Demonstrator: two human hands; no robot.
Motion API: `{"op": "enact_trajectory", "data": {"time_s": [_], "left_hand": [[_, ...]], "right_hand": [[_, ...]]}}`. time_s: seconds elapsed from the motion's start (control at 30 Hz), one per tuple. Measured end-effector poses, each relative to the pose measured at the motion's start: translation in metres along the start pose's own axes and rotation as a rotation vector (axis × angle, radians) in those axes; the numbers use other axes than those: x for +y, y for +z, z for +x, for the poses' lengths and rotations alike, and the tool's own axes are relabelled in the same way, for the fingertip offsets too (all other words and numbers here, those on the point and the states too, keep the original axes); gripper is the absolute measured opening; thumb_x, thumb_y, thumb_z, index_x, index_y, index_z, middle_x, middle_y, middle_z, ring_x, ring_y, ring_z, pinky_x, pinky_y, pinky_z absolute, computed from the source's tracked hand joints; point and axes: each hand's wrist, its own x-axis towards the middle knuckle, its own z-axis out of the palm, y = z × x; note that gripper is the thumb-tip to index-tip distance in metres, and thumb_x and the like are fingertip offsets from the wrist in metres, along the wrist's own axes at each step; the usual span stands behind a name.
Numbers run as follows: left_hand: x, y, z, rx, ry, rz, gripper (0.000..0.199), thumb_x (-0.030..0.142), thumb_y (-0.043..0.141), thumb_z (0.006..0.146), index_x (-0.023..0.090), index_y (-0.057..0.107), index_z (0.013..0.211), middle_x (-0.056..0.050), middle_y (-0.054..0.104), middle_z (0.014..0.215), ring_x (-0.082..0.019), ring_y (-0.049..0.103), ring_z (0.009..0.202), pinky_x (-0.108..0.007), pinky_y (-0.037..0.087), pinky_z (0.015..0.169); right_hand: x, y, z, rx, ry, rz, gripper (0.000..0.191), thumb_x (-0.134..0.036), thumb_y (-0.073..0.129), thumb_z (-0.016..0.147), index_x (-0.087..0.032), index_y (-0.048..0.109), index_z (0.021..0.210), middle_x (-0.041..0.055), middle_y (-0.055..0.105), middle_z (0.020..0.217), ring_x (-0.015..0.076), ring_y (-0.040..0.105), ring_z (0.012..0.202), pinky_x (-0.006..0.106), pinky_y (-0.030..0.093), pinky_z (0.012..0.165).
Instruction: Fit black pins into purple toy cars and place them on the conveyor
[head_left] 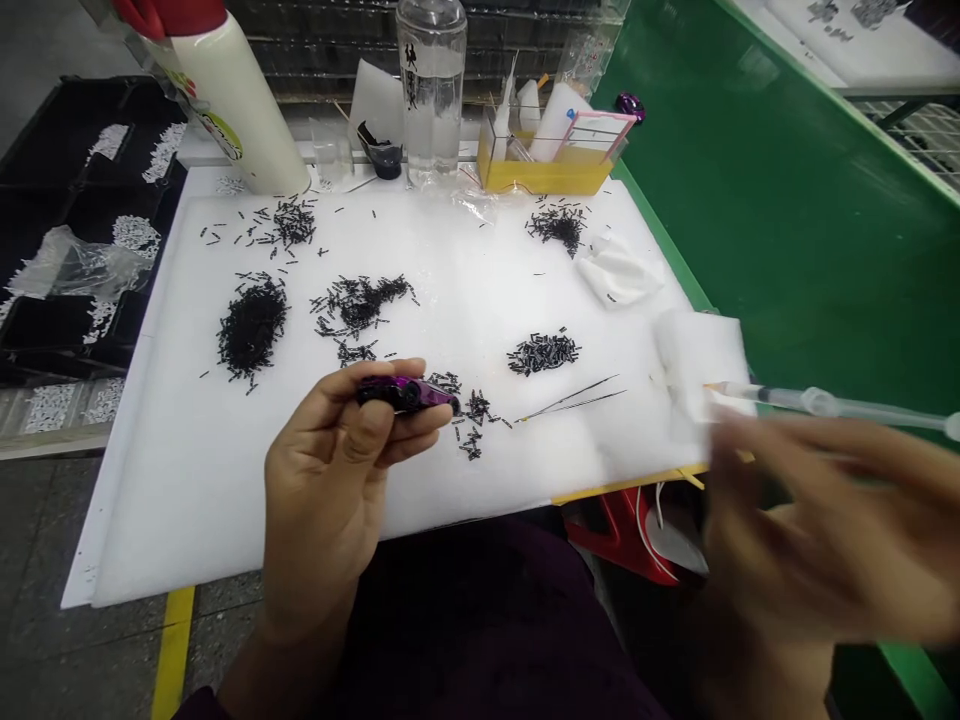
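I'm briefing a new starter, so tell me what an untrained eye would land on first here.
Probably the shiny purple toy car in the left hand, near the middle of the view. Next, the heaps of tiny black pieces on the white sheet, then the big cream flask with its red top at upper left.

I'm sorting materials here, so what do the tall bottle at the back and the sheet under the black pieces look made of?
Bottle: clear, glossy glass or hard plastic; things show through it.
Sheet: probably white foam, matte, with soft-looking edges.
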Motion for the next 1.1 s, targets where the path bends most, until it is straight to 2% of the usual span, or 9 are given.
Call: {"op": "enact_trajectory", "data": {"time_s": [0.07,0.13,0.23,0.33,0.47,0.73,0.87,0.97,1.1], "left_hand": [[0.000,-0.002,0.001,0.008,0.017,-0.002,0.005,0.033,0.086,0.100,0.029,0.087,0.103,0.005,0.088,0.111,-0.011,0.087,0.085,-0.010,0.067,0.080],[-0.002,-0.003,0.002,-0.004,0.012,-0.003,0.005,0.032,0.086,0.100,0.028,0.087,0.103,0.005,0.088,0.110,-0.011,0.087,0.084,-0.010,0.067,0.079],[-0.005,-0.005,0.002,-0.032,-0.016,-0.001,0.003,0.029,0.085,0.101,0.028,0.086,0.104,0.005,0.087,0.109,-0.010,0.086,0.083,-0.013,0.069,0.080],[-0.007,-0.006,0.002,-0.038,-0.041,-0.005,0.003,0.028,0.084,0.101,0.027,0.085,0.104,0.004,0.087,0.111,-0.012,0.087,0.086,-0.015,0.070,0.081],[-0.008,-0.004,0.001,-0.014,-0.064,-0.005,0.003,0.027,0.084,0.101,0.026,0.085,0.104,0.002,0.087,0.109,-0.014,0.087,0.089,-0.017,0.070,0.084],[-0.013,-0.002,-0.001,-0.063,-0.089,0.036,0.004,0.028,0.085,0.100,0.026,0.085,0.103,0.001,0.086,0.112,-0.016,0.087,0.089,-0.020,0.071,0.085],[-0.015,-0.002,-0.004,-0.230,-0.176,0.080,0.007,0.027,0.085,0.100,0.025,0.085,0.107,-0.002,0.086,0.112,-0.015,0.087,0.087,-0.019,0.070,0.085],[-0.017,-0.001,-0.008,-0.389,-0.303,0.091,0.012,0.028,0.085,0.101,0.025,0.083,0.112,-0.003,0.086,0.113,-0.018,0.087,0.096,-0.022,0.070,0.090],[-0.021,0.002,-0.012,-0.519,-0.339,0.146,0.019,0.028,0.081,0.103,0.023,0.079,0.121,-0.006,0.084,0.118,-0.022,0.085,0.106,-0.029,0.069,0.098]], "right_hand": [[-0.004,0.013,0.001,-0.147,-0.108,-0.090,0.056,-0.011,0.078,0.098,-0.043,0.072,0.143,0.0075,0.070,0.138,0.0326,0.067,0.108,0.052,0.051,0.091],[-0.003,0.030,0.005,-0.226,-0.082,0.037,0.034,-0.011,0.072,0.101,-0.035,0.081,0.124,0.0091,0.074,0.130,0.0307,0.068,0.106,0.051,0.055,0.091],[-0.007,0.049,0.004,-0.123,0.027,0.271,0.016,-0.017,0.066,0.107,-0.029,0.076,0.113,0.0065,0.073,0.109,0.0232,0.072,0.094,0.040,0.061,0.077],[-0.028,0.053,-0.005,-0.084,0.161,0.512,0.014,-0.019,0.059,0.112,-0.027,0.063,0.122,0.0031,0.076,0.105,0.0168,0.078,0.082,0.031,0.067,0.068],[-0.054,0.052,-0.014,-0.129,0.350,0.912,0.028,-0.007,0.082,0.095,-0.026,0.068,0.108,-0.0001,0.085,0.108,0.0169,0.085,0.102,0.025,0.072,0.091],[-0.059,0.056,-0.013,-0.087,0.382,0.959,0.022,-0.004,0.083,0.092,-0.022,0.073,0.098,0.0036,0.087,0.105,0.0209,0.086,0.095,0.031,0.074,0.090],[-0.063,0.040,-0.006,-0.030,0.522,1.129,0.018,-0.009,0.080,0.097,-0.023,0.069,0.098,0.0022,0.087,0.099,0.0180,0.085,0.074,0.027,0.074,0.071],[-0.065,0.026,0.003,-0.091,0.628,1.256,0.016,-0.016,0.080,0.100,-0.024,0.067,0.098,-0.0002,0.086,0.093,0.0159,0.082,0.063,0.022,0.071,0.060],[-0.069,0.018,0.014,-0.167,0.735,1.370,0.019,-0.021,0.084,0.097,-0.023,0.066,0.092,-0.0012,0.085,0.085,0.0156,0.079,0.055,0.018,0.065,0.051]]}}
